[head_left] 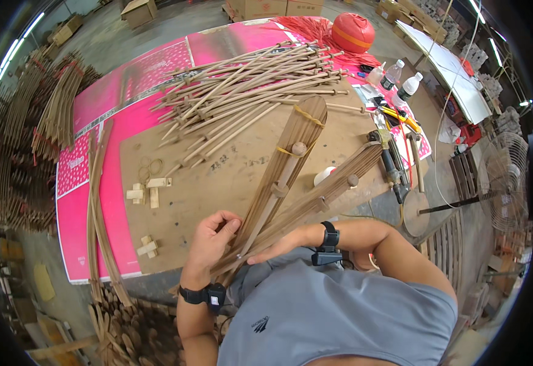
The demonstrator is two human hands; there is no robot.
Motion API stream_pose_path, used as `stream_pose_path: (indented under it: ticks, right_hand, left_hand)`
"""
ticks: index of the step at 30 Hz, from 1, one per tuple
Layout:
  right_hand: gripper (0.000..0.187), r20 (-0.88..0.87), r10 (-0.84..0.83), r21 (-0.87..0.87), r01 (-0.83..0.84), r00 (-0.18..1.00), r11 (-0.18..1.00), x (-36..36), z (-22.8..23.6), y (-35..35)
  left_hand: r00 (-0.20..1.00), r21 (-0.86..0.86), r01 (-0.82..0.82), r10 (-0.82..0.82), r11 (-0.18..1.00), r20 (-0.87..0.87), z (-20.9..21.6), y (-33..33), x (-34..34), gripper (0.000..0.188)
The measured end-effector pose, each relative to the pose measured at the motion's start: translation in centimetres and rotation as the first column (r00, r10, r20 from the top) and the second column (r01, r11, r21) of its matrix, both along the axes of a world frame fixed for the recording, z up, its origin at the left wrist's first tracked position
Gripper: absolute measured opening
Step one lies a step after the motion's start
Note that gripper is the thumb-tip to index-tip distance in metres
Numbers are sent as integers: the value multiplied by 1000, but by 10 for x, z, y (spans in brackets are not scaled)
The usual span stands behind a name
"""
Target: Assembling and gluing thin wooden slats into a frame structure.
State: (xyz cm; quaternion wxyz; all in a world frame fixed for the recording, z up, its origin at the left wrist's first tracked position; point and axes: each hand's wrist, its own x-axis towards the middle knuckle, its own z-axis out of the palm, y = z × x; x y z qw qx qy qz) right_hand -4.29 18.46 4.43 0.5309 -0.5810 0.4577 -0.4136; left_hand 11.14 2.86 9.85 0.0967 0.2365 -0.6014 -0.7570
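A bundle of brown wooden slats (314, 108), bound with yellow rubber bands (306, 114), points away from me over the table. Along it lies a wooden rod with a round knob (298, 148). A second bundle of slats (364, 160), with a similar knob (353, 180), spreads to the right; both meet near my lap. My left hand (211, 239) is closed in a pinch beside the near end of the first bundle, and I cannot make out what is in it. My right hand (284, 244) lies against the second bundle's lower edge, fingers stretched out, thumb hidden.
Many wooden rods (242, 91) are piled across the table's far side. Wooden blocks (154, 190) and long slats (98, 207) lie left. A power tool (388, 161), a hammer (417, 158) and bottles (407, 88) occupy the right. A fan (503, 183) stands beyond.
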Motion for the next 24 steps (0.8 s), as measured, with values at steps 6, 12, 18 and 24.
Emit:
stream_pose_path:
  ticks: [6,12,18,24]
  right_hand:
    - [46,34,13,63,-15,999,998,-6,16,-3]
    - [42,231,-380,10,388,896,922,-38,13,-6]
    - [46,442,-526,138,525,727,840,-72,20,-6]
    - [53,495,-635,218,622,593,752,-91,2,-20]
  left_hand:
    - [954,-45,-287,281,957,-109,-15,-2,3,10]
    - [888,-791,-382,426,478,-171,-49,18,69,29]
    - [920,-975,-213,322,-68,-223,-67,59,141,57]
    - [906,-985,-65,424,160,9,-74,91,175,83]
